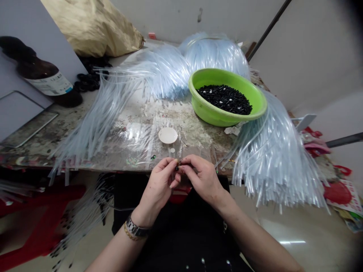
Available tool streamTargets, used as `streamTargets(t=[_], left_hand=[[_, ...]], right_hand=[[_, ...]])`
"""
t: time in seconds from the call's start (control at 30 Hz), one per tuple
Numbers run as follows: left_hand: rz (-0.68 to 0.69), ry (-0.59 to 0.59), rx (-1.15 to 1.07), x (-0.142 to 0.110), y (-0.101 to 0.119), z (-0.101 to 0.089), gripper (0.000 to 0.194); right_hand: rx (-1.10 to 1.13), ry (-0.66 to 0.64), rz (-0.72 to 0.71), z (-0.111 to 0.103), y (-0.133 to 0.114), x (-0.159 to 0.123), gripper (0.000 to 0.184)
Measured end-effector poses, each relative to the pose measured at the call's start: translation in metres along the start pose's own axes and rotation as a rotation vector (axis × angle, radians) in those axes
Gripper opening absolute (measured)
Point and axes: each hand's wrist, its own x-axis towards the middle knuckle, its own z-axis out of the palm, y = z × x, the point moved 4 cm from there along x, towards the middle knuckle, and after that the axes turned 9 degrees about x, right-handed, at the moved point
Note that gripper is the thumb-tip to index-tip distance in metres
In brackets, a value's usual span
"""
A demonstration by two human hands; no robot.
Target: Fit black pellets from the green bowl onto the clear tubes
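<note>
Close together at the table's front edge, my left hand (163, 180) and my right hand (202, 177) pinch at a small black piece (177, 166) between their fingertips. Its exact kind is too small to make out. Both hands have their fingers closed. Just beyond them a small white dish (168, 135) rests on the plastic-covered tabletop. Past it to the right stands a green basin (227, 118) holding many short black pieces (227, 99) with a few white bits among them.
Bundles of clear plastic tubes lie at the left (96, 117), back (170, 70) and right (272, 158), some overhanging the edge. A brown bottle (47, 77) stands left near a wire frame (36, 132). A beige sack (93, 28) sits behind; a red stool (31, 230) is below left.
</note>
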Motion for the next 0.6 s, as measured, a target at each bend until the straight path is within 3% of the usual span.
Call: streamTargets(t=[0.33,0.6], left_hand=[[0.093,0.098,-0.039,-0.003,-0.002,0.003,0.025],[0.106,0.069,0.027,-0.012,-0.003,0.0,0.02]], right_hand=[[-0.245,-0.082,-0.045,0.01,-0.008,-0.007,0.015],[-0.102,-0.075,-0.018,0.002,-0.01,-0.006,0.012]])
